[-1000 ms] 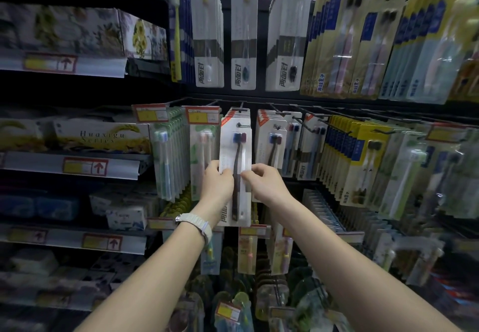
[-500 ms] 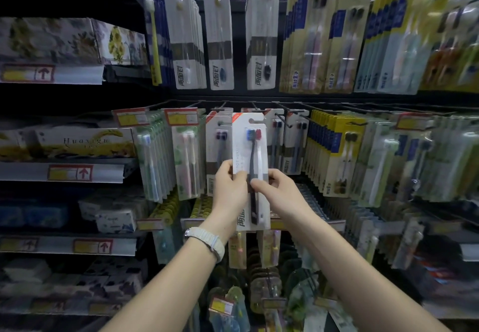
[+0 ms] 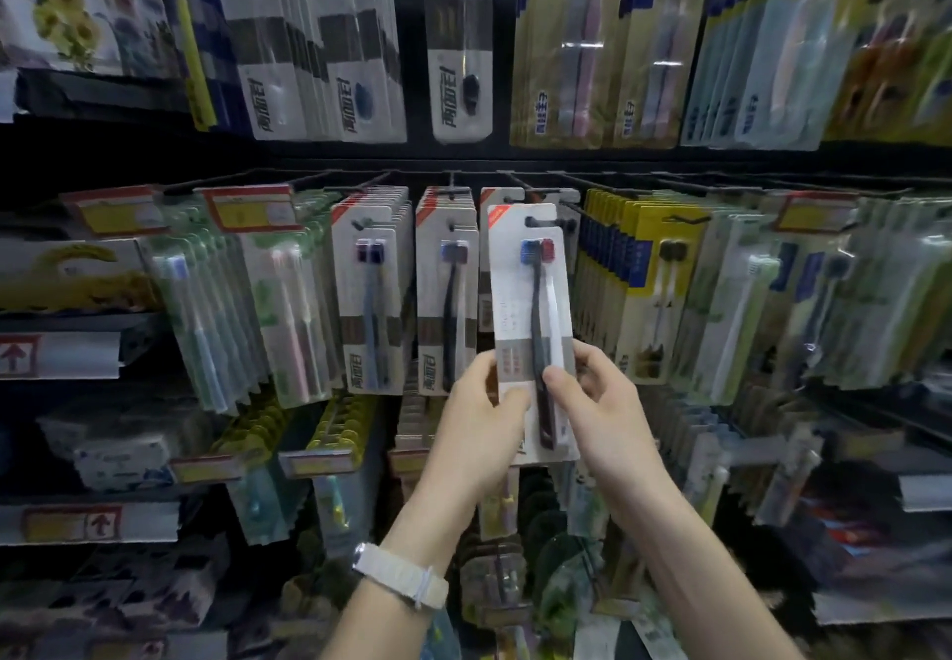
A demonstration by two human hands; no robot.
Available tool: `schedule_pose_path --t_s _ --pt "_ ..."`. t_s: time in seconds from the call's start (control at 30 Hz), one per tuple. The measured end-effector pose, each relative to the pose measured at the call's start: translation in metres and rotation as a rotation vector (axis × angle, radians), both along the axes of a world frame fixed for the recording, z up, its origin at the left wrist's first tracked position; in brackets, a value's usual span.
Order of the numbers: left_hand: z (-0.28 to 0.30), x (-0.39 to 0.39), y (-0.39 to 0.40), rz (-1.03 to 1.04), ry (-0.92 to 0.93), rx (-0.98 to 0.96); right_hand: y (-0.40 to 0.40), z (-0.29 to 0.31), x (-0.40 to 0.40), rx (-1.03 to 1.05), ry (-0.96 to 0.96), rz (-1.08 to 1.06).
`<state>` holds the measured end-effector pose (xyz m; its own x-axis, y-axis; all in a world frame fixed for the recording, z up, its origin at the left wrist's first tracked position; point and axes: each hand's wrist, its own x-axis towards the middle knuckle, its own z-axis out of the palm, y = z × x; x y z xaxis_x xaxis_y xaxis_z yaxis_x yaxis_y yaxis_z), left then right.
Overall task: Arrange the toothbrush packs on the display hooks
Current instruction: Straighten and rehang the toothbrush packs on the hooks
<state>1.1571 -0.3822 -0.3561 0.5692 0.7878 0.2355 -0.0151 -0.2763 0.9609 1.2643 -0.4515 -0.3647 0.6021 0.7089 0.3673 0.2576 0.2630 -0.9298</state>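
Handling the toothbrush pack (image 3: 530, 309)

We pinch its lower edges, left hand (image 3: 476, 432) and right hand (image 3: 600, 412) fingers closed on it; we judge it light, thin and flexible, best steadied near its hang hole.

Chinese brand lettering 两面针 down the hanging white packs (image 3: 369, 108) above the hands, upward red arrows on shelf-edge labels (image 3: 15, 355) far left

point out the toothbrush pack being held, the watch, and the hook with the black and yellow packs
held toothbrush pack (image 3: 520, 293), head view, bare white card left of the brushes
watch (image 3: 407, 579), head view, pale strap on the left wrist
hook with yellow packs (image 3: 687, 219), head view, its dark wire tip over the front pack
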Motion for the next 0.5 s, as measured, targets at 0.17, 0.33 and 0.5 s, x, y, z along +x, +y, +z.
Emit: schedule_pose_path --t_s 0.17,0.33,0.5 --pt "-0.008 0.004 0.004 0.008 -0.038 0.067 0.021 -0.010 0.004 0.067 -0.026 -0.009" --pt "-0.019 0.012 0.010 0.011 -0.127 0.108 0.027 -0.019 0.003 0.149 -0.048 -0.028" --pt "-0.032 0.016 0.010 -0.006 -0.186 0.109 0.023 -0.024 0.003 0.180 -0.104 -0.028"
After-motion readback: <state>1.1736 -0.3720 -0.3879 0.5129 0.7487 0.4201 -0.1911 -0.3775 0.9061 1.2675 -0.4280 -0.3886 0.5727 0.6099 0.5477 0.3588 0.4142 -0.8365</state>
